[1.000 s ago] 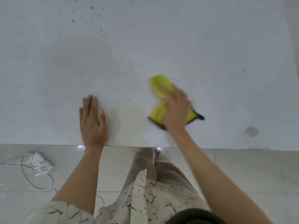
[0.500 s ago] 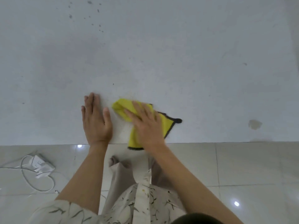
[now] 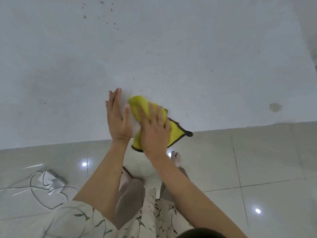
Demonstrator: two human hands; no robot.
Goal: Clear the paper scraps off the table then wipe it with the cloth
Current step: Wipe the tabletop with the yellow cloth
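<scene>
Cloth looks soft and light, so a flat palm on top moves it best. Right hand presses it with straight fingers; left hand rests flat on the table.

Yellow cloth edged in black (dark tab at one corner) on pale grey table, dark specks far beyond the cloth.

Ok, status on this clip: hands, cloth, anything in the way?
Left hand flat on white table. Right hand pressing yellow black-edged cloth at near edge. No scraps visible; dark specks far side.
</scene>
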